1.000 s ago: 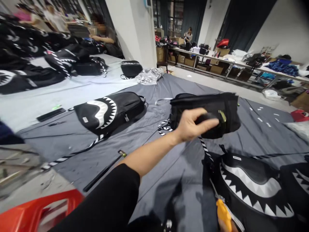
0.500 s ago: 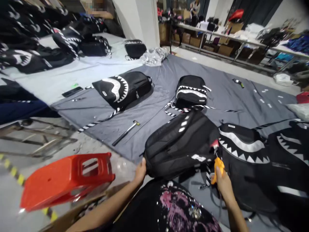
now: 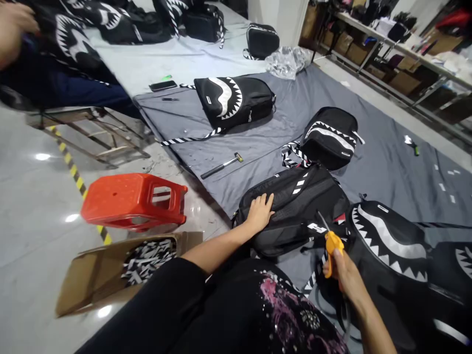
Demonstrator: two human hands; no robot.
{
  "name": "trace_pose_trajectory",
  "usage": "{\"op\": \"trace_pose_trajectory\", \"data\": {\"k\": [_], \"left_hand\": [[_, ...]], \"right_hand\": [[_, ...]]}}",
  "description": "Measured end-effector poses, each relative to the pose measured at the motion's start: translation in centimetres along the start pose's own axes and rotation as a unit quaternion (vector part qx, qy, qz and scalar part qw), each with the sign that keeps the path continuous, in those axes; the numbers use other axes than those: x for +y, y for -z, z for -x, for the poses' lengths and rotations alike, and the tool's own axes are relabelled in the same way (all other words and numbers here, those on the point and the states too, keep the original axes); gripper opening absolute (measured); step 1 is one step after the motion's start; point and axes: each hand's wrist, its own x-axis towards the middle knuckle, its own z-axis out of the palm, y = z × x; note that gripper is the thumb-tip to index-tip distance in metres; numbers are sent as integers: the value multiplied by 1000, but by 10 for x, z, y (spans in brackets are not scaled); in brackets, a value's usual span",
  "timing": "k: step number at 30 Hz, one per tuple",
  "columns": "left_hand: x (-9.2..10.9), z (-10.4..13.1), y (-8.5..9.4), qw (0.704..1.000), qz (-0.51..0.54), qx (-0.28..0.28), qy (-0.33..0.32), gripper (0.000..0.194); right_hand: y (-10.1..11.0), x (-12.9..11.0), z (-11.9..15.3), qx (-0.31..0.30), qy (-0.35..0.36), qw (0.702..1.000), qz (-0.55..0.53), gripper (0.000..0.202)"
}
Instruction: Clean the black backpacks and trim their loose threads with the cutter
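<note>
A black backpack (image 3: 291, 209) with striped tabs and a white logo lies on the grey-covered table in front of me. My left hand (image 3: 260, 212) rests flat on its left part, fingers spread. In my right hand (image 3: 342, 275) is an orange air blow gun (image 3: 334, 243), its thin metal nozzle pointing up and left over the backpack's right part. A grey hose trails down below that hand. Close by the nozzle is a small red patch (image 3: 339, 218) on the backpack. Just right of it lies a black backpack with white shark teeth (image 3: 391, 236).
More shark-tooth backpacks (image 3: 236, 101) lie further back, near a rubber-tipped hammer (image 3: 221, 166) and a phone (image 3: 162, 86). Left on the floor are a red plastic stool (image 3: 114, 196) and a cardboard box (image 3: 88, 280) of scraps. Another person's hand (image 3: 14, 29) shows top left.
My left hand has moved from the backpack's left edge onto its upper face. The blow gun's nozzle has swung left, away from the red patch. The view has shifted left and down.
</note>
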Motion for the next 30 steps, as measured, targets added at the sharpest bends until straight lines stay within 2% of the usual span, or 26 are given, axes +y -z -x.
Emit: {"op": "trace_pose_trajectory", "data": {"k": [2,5,7,9,12,14,17,20,22,25,26,29,30], "left_hand": [[-2,5,8,999,37,-5,0,55],[-14,18,34,973,212,-79,35,44],[-22,19,49,930,335,-125,86,58],[-28,7,52,896,400,-134,141,71],[-29,-25,38,848,458,-152,219,73],[-26,-43,24,829,468,-181,245,70],[-25,-57,10,802,485,-206,281,62],[-26,-61,6,782,485,-219,324,61],[-28,-64,4,771,480,-225,353,63],[-30,-71,0,756,471,-238,387,64],[-30,-73,-1,752,468,-243,395,65],[-29,-78,-3,747,459,-252,409,65],[-29,-78,-3,748,455,-254,411,65]], "right_hand": [[-9,9,2,-25,-34,995,-87,54],[-12,15,-1,-24,-56,989,-135,52],[-13,8,-4,-28,-43,990,-130,50],[-16,-9,-6,-41,-27,994,-99,49],[-15,-40,-12,-75,4,997,8,50],[-5,-63,-23,-63,16,993,102,49],[23,-92,-58,39,10,976,215,49],[47,-115,-94,123,16,941,316,52],[51,-125,-103,103,27,928,356,53],[47,-138,-96,-28,83,923,375,51],[46,-143,-92,-39,86,920,381,51],[48,-162,-89,46,49,908,413,54],[49,-169,-91,47,51,905,419,54]]}}
